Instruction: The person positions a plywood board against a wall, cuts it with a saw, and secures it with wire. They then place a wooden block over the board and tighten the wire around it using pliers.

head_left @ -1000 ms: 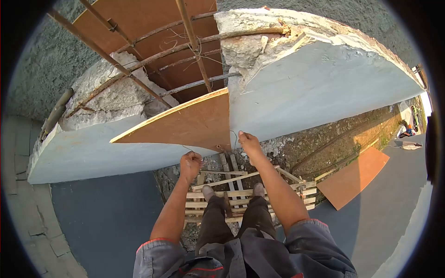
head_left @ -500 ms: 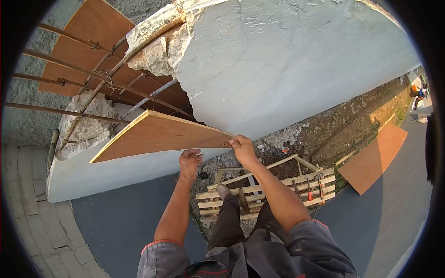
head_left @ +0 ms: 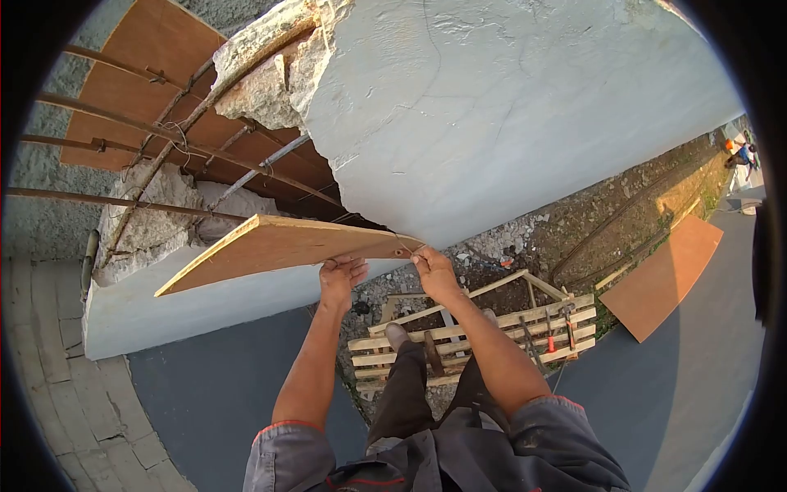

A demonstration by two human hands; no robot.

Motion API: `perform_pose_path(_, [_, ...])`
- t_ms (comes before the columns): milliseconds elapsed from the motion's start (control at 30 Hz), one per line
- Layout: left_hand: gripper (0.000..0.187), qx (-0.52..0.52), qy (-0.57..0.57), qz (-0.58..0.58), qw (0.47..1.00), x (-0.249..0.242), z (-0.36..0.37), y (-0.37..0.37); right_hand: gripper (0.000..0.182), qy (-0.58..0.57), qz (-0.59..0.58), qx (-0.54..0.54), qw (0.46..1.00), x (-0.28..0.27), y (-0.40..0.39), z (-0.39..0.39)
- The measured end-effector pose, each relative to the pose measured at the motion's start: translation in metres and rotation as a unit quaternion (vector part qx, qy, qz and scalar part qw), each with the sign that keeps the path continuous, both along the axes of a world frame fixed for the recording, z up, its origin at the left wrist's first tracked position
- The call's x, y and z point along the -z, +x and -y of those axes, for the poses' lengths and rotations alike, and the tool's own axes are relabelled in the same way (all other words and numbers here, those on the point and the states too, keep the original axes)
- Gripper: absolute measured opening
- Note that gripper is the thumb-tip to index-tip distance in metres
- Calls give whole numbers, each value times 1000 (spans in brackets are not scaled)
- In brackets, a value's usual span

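A brown plywood board [head_left: 287,244] tilts across the lower edge of the broken opening in the grey wall [head_left: 492,107]. My right hand [head_left: 433,272] pinches its right corner, close to a small hole and a thin wire. Further left, my left hand [head_left: 340,279] is at the board's lower edge with fingers bent against it. Rusty rebar [head_left: 156,129] crosses the opening above the board, with bits of tie wire on it. Behind the bars stands another brown plywood sheet [head_left: 156,57].
Jagged concrete [head_left: 262,90] borders the opening. My feet are on a slatted wooden platform [head_left: 475,348], where a hammer [head_left: 568,324] and a red-handled tool [head_left: 550,340] lie. A loose plywood sheet [head_left: 664,279] lies to the right. Another person [head_left: 742,154] is far off at the right.
The board has tipped, its left upper corner sinking lower. My left hand has risen to the board's lower edge, and my right hand has shifted slightly right and down.
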State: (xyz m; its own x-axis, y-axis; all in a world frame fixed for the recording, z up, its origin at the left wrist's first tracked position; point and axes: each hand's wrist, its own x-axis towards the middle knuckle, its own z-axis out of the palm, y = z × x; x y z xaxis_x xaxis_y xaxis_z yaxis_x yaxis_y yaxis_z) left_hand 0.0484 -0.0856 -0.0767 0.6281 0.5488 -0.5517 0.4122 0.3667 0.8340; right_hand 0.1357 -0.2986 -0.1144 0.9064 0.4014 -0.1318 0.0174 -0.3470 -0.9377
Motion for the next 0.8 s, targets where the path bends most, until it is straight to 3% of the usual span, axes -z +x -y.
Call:
perform_pose_path(67, [20, -29, -65, 25, 997, -7, 9, 8, 14, -28, -67, -32, 997, 1, 8, -1])
perform_pose_path(133, [25, -56, -62, 26, 996, -10, 18, 16, 14, -54, -134, -62, 987, -8, 18, -3])
perform_pose_path(200, [32, -64, -29, 28, 997, -8, 26, 19, 17, -6, -239, -52, 970, -23, 21, -7])
perform_pose_path(267, [38, -72, 5, 30, 997, -8, 37, 23, 19, 23, -245, -18, 969, -21, 20, -12])
perform_pose_path(333, [70, -79, 46, 19, 996, -37, 59, 36, 20, 52, -251, 14, 967, -15, 15, -19])
perform_pose_path(367, [70, -79, 49, 17, 996, -33, 65, 40, 18, 86, -242, 16, 966, -12, 9, -23])
perform_pose_path(433, [110, -163, 109, 14, 981, -22, 74, 49, 17, 122, -234, 19, 964, -11, 4, -24])
perform_pose_path(467, [110, -162, 111, 12, 980, -17, 76, 52, 17, 94, -165, 24, 982, -10, 1, -24])
perform_pose_path(500, [121, -178, 125, 14, 976, -14, 77, 56, 18, 65, -95, 29, 993, -12, 0, -22])
perform_pose_path(533, [134, -194, 137, 18, 971, -11, 79, 59, 18, 66, -96, 31, 993, -13, 0, -20])
perform_pose_path(800, [131, -180, 266, 96, 942, -16, 87, 70, 21, 35, -46, -9, 998, -14, 9, -4])
